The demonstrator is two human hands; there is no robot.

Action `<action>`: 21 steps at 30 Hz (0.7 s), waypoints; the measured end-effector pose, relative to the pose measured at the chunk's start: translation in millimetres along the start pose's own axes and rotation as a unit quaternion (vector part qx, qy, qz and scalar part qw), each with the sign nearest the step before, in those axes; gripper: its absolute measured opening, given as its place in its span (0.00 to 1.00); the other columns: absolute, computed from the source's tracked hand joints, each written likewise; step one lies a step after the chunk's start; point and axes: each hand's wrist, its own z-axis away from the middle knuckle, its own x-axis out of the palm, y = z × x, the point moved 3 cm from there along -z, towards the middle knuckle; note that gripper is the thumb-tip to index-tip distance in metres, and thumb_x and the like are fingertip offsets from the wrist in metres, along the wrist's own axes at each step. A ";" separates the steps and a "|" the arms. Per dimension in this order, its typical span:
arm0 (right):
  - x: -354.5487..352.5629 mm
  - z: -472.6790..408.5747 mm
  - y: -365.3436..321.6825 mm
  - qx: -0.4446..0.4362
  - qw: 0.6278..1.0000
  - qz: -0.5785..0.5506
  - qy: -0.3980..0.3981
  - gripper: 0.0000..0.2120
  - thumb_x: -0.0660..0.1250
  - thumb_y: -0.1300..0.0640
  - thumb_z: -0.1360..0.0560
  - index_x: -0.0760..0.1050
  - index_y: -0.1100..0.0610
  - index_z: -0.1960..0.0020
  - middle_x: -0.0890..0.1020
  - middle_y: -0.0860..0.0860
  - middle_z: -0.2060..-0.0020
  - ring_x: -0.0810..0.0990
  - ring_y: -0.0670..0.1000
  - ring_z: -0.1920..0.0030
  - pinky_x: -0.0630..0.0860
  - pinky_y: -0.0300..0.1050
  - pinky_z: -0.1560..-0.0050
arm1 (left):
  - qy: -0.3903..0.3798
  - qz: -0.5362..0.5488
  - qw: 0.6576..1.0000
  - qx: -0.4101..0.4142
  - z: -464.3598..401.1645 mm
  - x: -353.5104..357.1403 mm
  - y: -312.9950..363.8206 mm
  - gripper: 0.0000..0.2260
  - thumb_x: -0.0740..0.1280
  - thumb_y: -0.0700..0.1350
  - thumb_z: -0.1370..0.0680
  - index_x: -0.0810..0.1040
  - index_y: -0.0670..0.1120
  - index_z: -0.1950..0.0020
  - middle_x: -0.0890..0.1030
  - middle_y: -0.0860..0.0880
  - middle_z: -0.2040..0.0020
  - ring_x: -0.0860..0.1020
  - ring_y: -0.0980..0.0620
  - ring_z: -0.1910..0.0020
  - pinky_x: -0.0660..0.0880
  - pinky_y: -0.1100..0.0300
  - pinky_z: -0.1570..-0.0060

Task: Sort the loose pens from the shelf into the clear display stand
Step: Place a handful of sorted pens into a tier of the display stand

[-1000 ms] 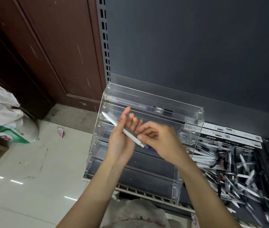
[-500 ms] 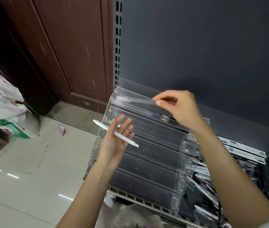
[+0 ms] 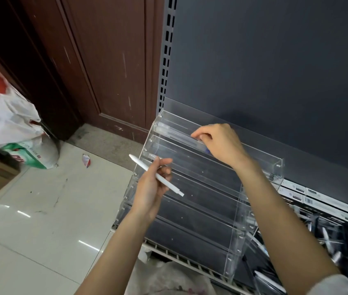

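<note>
Stand [image 3: 194, 201] on shelf [image 3: 181, 259], at its left end, against back panel [image 3: 275, 71]. Loose pens [image 3: 326, 237] on shelf right of stand; boxes [image 3: 317, 199] behind them. Clear pens [image 3: 175, 133] in stand's top tier. Right hand [image 3: 219, 143] over top tier, fingertips on one of the clear pens. Left hand [image 3: 154, 186] before stand's left side, pinching pen [image 3: 156, 175]. Door [image 3: 96, 60] left of panel. Bags [image 3: 13, 133] on floor [image 3: 41, 209], far left. Another bag [image 3: 168, 279] below shelf edge.
</note>
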 end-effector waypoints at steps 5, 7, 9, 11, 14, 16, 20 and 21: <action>6.2 4.4 -9.5 -0.053 0.993 0.108 0.005 0.15 0.56 0.61 0.20 0.77 0.54 0.38 0.80 0.51 0.43 0.79 0.53 0.45 0.72 0.41 0.51 | -0.005 -0.013 1.000 -0.002 0.8 0.2 -0.8 0.12 0.59 0.46 0.19 0.81 0.43 0.52 0.73 0.52 0.68 0.71 0.57 0.68 0.71 0.67 0.67; -1.6 14.9 -18.9 -0.078 0.990 0.100 0.056 0.14 0.57 0.59 0.20 0.76 0.55 0.39 0.80 0.51 0.45 0.78 0.51 0.47 0.73 0.44 0.52 | -0.008 -0.016 1.000 0.003 1.1 2.3 0.4 0.13 0.59 0.45 0.19 0.81 0.42 0.52 0.73 0.52 0.68 0.72 0.57 0.67 0.73 0.67 0.68; -9.7 36.8 -32.3 -0.108 0.991 -0.005 0.084 0.11 0.61 0.55 0.21 0.79 0.54 0.44 0.81 0.47 0.53 0.77 0.44 0.56 0.72 0.37 0.58 | -0.016 -0.018 1.000 0.016 1.7 5.5 4.1 0.13 0.58 0.46 0.18 0.80 0.42 0.51 0.74 0.52 0.67 0.73 0.57 0.67 0.74 0.66 0.67; -5.5 64.1 -43.4 -0.109 0.991 -0.078 0.029 0.11 0.63 0.47 0.25 0.80 0.52 0.50 0.80 0.42 0.59 0.76 0.39 0.61 0.73 0.34 0.61 | -0.024 -0.016 0.999 0.027 1.6 9.6 6.6 0.13 0.57 0.46 0.18 0.79 0.42 0.51 0.74 0.51 0.67 0.74 0.57 0.66 0.75 0.65 0.64; 12.3 89.9 -41.9 -0.071 0.994 -0.086 0.015 0.09 0.67 0.47 0.28 0.79 0.51 0.53 0.82 0.42 0.61 0.79 0.40 0.62 0.78 0.40 0.62 | -0.038 -0.025 0.998 0.043 2.7 20.1 8.6 0.14 0.58 0.48 0.19 0.79 0.41 0.53 0.75 0.51 0.67 0.76 0.56 0.66 0.77 0.64 0.62; 15.0 93.8 -29.8 -0.048 0.990 -0.104 0.081 0.04 0.70 0.52 0.28 0.80 0.52 0.55 0.83 0.42 0.64 0.79 0.40 0.65 0.79 0.41 0.64 | -0.068 -0.083 0.992 0.059 4.5 26.5 9.6 0.16 0.58 0.52 0.20 0.80 0.42 0.52 0.77 0.51 0.66 0.78 0.56 0.64 0.78 0.63 0.61; 13.1 96.7 4.8 0.038 0.980 -0.082 0.175 0.05 0.70 0.55 0.27 0.82 0.51 0.52 0.84 0.45 0.65 0.81 0.43 0.67 0.80 0.46 0.66 | -0.035 -0.403 0.888 0.220 3.2 14.9 18.2 0.16 0.61 0.60 0.25 0.78 0.50 0.48 0.80 0.56 0.59 0.78 0.60 0.61 0.75 0.67 0.60; 15.0 96.8 10.8 0.050 0.981 -0.062 0.176 0.05 0.70 0.56 0.27 0.82 0.51 0.51 0.84 0.45 0.65 0.81 0.45 0.67 0.80 0.47 0.67 | -0.008 -0.480 0.824 0.301 2.8 8.0 22.5 0.12 0.64 0.57 0.24 0.77 0.51 0.47 0.79 0.57 0.58 0.76 0.60 0.61 0.73 0.68 0.60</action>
